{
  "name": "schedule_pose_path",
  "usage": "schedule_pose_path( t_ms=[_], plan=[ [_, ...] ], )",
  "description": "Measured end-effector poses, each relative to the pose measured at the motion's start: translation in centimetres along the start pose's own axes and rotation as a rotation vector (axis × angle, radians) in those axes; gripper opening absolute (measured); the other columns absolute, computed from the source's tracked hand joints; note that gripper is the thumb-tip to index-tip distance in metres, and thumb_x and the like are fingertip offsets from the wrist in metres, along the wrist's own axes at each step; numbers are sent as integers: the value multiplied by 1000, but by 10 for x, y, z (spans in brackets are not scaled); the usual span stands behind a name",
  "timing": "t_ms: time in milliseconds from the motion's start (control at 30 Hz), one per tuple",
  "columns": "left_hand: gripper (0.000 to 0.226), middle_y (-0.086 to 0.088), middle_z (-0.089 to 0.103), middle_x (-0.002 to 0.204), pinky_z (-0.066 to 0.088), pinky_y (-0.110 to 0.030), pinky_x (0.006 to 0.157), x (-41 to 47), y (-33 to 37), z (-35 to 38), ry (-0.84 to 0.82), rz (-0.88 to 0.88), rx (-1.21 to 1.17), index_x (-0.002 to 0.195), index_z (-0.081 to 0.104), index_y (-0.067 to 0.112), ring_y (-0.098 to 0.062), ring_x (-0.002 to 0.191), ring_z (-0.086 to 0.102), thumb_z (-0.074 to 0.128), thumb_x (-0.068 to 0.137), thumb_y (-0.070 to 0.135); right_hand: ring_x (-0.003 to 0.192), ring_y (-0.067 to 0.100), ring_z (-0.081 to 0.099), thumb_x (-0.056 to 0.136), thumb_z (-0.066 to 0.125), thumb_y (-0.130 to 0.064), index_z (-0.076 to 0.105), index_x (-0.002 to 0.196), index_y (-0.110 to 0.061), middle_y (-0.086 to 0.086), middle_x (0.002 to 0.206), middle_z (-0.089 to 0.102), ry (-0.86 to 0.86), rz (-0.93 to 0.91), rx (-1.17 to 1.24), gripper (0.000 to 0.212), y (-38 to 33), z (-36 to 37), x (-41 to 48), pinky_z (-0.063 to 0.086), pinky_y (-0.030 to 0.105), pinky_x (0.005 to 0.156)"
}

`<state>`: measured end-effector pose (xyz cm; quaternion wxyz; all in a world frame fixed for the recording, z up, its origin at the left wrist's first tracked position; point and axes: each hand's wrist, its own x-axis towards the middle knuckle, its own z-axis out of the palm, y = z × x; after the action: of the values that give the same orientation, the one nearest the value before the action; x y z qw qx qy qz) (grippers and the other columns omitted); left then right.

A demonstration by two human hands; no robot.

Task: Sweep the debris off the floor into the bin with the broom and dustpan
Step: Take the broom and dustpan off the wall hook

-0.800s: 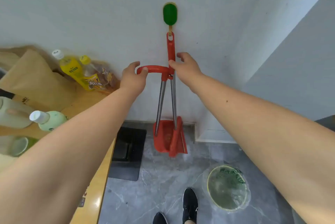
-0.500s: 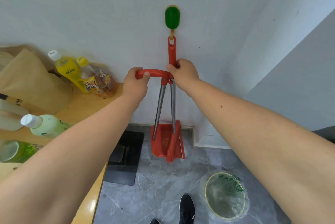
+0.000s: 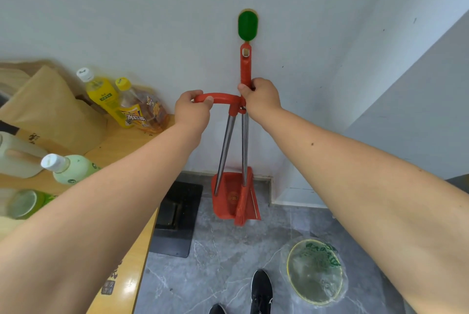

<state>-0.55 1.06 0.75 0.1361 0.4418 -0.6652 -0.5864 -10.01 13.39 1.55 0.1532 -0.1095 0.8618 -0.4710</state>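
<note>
A red broom and a red dustpan hang together from a green wall hook, metal poles running down to the pan near the floor. My left hand grips the curved red dustpan handle. My right hand grips the red broom handle just below its hanging loop. The bin, lined with a clear bag, stands on the grey floor at the lower right. No debris shows on the floor.
A wooden table at the left carries several drink bottles and a brown paper bag. A black mat lies on the floor beside it. My black shoes are at the bottom. A wall corner juts out at right.
Both hands have closed around the handles: the left on the curved dustpan handle, the right on the broom handle. The view has shifted slightly closer.
</note>
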Motion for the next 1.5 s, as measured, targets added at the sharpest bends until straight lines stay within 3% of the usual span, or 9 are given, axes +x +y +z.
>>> schedule_pose_path(
  t_ms=[233, 500, 667, 800, 967, 1133, 1300, 1433, 1500],
  plan=[
    [29, 2, 63, 97, 60, -36, 91, -10, 5, -16, -46, -29, -35, 126, 59, 21, -17, 91, 66, 66, 98, 18, 89, 22, 65, 101, 53, -33, 66, 110, -8, 5, 100, 67, -19, -24, -2, 30, -6, -3, -17, 51, 33, 78],
    [25, -10, 66, 111, 58, -37, 81, -29, 13, -41, -129, -10, 71, 117, 58, 19, -22, 91, 66, 67, 93, 20, 84, 20, 62, 101, 52, -32, 65, 106, -10, 3, 97, 66, -25, -83, -39, 26, -12, -9, -46, 43, 27, 65],
    [23, 2, 66, 91, 48, -32, 69, -47, 14, -60, -239, 290, 495, 104, 66, 22, -17, 84, 64, 72, 84, 32, 74, 12, 58, 101, 51, -32, 60, 101, -14, 0, 93, 63, -45, -127, -101, 20, -25, -15, -76, 38, 18, 55],
    [20, 2, 65, 80, 52, -36, 67, -68, 31, -70, -266, 536, 883, 93, 66, 22, -20, 75, 63, 68, 84, 40, 80, 17, 60, 101, 49, -31, 56, 101, -17, -1, 93, 61, -31, -141, -71, 16, -42, -18, -101, 49, 30, 69],
    [30, 1, 59, 70, 44, -31, 59, -104, 54, -77, -281, 672, 1158, 69, 54, 21, -26, 72, 60, 60, 87, 44, 74, 15, 59, 103, 45, -27, 49, 103, -13, -4, 85, 55, -10, -209, 27, 15, -51, -30, -142, 50, 34, 68],
    [22, -1, 62, 73, 46, -30, 59, -144, 71, -79, -391, 643, 1157, 70, 56, 20, -26, 72, 62, 59, 83, 38, 84, 23, 58, 102, 46, -32, 52, 107, -10, 3, 93, 60, 63, -236, 48, 22, -59, -39, -177, 48, 36, 71],
    [35, 1, 64, 73, 42, -29, 55, -170, 81, -90, -463, 611, 1158, 74, 60, 19, -21, 68, 62, 70, 79, 53, 84, 18, 58, 101, 49, -35, 51, 100, -19, -5, 87, 58, 86, -238, 98, 16, -68, -45, -206, 42, 31, 72],
    [42, -1, 65, 74, 44, -29, 55, -194, 86, -97, -447, 583, 1198, 73, 61, 16, -19, 64, 61, 66, 80, 58, 67, 11, 54, 94, 60, -33, 49, 76, -23, -7, 71, 54, 171, -166, 196, 24, -82, -47, -221, 41, 29, 66],
    [39, -2, 68, 78, 45, -30, 56, -206, 85, -98, -460, 597, 1225, 77, 64, 17, -20, 68, 63, 65, 83, 55, 60, 15, 51, 91, 63, -32, 43, 65, -23, -7, 61, 49, 226, -123, 227, 34, -89, -48, -227, 43, 32, 64]
  ],
)
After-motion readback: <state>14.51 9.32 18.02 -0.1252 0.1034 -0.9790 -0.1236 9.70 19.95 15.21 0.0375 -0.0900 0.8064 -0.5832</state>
